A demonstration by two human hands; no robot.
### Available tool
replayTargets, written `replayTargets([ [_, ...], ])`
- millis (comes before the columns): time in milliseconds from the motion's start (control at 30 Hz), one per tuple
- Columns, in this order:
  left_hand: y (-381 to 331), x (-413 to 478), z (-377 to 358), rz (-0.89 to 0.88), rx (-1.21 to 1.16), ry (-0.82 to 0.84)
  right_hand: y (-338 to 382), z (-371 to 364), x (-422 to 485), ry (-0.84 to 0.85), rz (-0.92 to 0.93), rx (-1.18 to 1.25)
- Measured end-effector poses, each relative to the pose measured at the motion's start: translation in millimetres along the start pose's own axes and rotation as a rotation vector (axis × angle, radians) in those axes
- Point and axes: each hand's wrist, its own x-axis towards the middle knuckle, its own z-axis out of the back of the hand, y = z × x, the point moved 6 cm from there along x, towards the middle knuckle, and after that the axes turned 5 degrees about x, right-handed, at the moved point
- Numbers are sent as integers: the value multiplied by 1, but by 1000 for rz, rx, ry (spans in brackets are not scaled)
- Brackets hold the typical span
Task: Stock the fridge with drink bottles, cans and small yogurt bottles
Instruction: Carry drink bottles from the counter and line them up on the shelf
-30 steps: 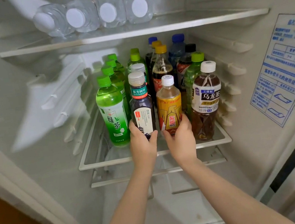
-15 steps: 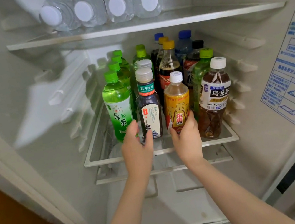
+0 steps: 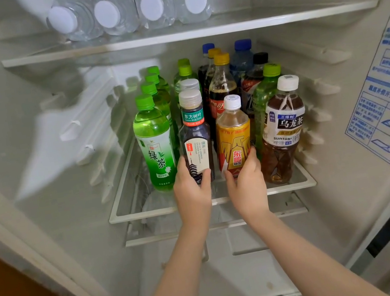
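Both my arms reach into the open fridge. My left hand (image 3: 192, 189) grips the base of a dark tea bottle (image 3: 195, 132) with a grey cap, standing at the front of the middle shelf (image 3: 147, 211). My right hand (image 3: 246, 180) grips the base of a small yellow energy drink bottle (image 3: 234, 136) with a white cap, right beside it. A green tea bottle (image 3: 154, 141) stands to their left and a brown oolong tea bottle (image 3: 282, 130) to their right. Behind them stand several more bottles, among them a cola bottle (image 3: 221, 89).
Several clear water bottles (image 3: 129, 9) lie on their sides on the top shelf (image 3: 295, 16), caps toward me. The left part of the middle shelf is bare wire. A blue instruction sticker (image 3: 387, 100) is on the right wall. A lower shelf rail (image 3: 290, 213) sits beneath.
My left hand briefly let go of the dark tea bottle, then closed round its base again. The right hand has stayed on the yellow bottle. The view moved slightly closer.
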Motion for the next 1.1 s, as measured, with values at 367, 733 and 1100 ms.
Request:
replayTargets([
  [367, 1, -16, 35, -53, -23, -209, 1, 4, -4, -17, 24, 22],
  [733, 33, 31, 49, 69, 111, -70, -6, 16, -39, -82, 212, -22],
  [1100, 38, 29, 48, 38, 140, -5, -5, 6, -48, -180, 235, -52],
])
